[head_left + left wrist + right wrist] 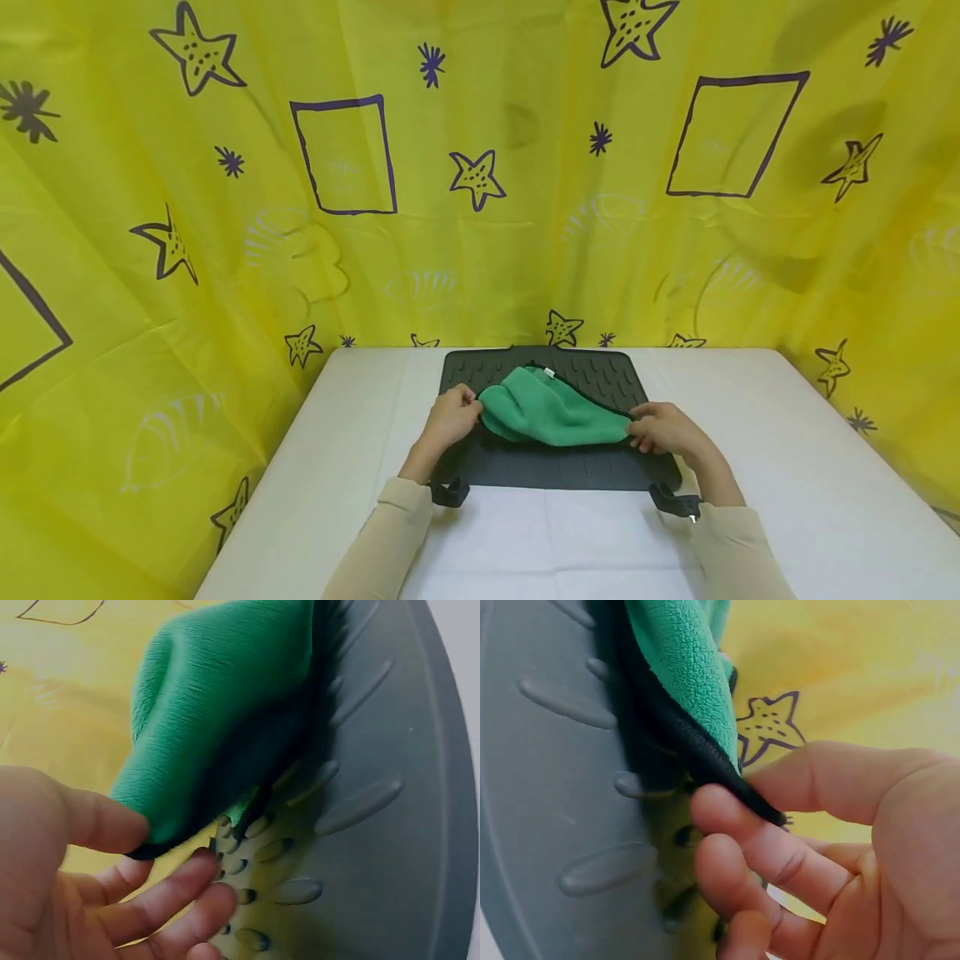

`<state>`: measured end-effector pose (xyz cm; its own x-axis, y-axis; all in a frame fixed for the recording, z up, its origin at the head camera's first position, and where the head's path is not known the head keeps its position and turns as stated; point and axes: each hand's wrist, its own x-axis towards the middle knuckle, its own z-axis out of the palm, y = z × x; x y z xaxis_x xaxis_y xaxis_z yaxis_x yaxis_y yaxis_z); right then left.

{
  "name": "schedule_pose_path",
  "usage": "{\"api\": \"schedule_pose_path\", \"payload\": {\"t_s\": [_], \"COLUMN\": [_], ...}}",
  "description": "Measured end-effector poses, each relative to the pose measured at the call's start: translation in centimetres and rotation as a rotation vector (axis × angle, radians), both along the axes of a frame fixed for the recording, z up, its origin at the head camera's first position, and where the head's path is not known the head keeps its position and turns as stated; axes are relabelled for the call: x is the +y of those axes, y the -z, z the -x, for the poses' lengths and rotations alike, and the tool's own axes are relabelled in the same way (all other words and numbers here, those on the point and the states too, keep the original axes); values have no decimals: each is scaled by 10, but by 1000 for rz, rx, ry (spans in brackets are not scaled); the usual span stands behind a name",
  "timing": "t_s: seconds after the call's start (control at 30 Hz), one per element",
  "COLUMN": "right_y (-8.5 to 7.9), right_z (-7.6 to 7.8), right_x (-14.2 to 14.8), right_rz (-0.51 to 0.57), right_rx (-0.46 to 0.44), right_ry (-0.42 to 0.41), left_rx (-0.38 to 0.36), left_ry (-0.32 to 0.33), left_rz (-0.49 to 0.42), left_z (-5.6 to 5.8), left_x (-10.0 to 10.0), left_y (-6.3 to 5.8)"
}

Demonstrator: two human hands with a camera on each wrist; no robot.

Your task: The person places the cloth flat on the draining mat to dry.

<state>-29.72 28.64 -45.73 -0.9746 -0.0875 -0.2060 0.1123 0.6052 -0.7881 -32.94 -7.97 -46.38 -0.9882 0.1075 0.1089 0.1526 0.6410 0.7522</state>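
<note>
A green cloth (555, 412) with black edging and a small white tag lies bunched over a dark ribbed mat (570, 471). My left hand (453, 417) pinches the cloth's left end between thumb and index finger, the other fingers loosely bent, as the left wrist view shows. At the opposite end, my right hand (663, 429) pinches a black-edged corner (754, 799) between thumb and fingers. In both wrist views the pinched ends are lifted off the mat's raised ribs, and the cloth sags in folds between the hands.
The mat rests on a white table (750, 417). Black straps (450, 493) show by both wrists. Behind the table hangs a yellow curtain (525, 250) printed with stars and squares.
</note>
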Motion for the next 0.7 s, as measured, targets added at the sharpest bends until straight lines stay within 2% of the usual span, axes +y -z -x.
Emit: {"api": "schedule_pose_path", "payload": {"t_s": [0.1, 0.23, 0.37, 0.57, 0.7], "right_y": [2, 7, 8, 5, 3], "right_z": [0, 1, 1, 0, 0], "right_x": [-4, -8, -6, 4, 10], "right_rz": [-17, -61, -101, -80, -71], "right_rx": [14, 58, 90, 95, 71], "right_ry": [6, 55, 81, 100, 85], "left_rx": [-17, -83, -122, -107, -146], "left_ry": [45, 107, 160, 221, 288], "left_rz": [74, 177, 214, 159, 75], "left_z": [-2, -6, -9, -5, -1], "left_x": [3, 7, 7, -6, -19], "left_y": [1, 1, 0, -6, -11]}}
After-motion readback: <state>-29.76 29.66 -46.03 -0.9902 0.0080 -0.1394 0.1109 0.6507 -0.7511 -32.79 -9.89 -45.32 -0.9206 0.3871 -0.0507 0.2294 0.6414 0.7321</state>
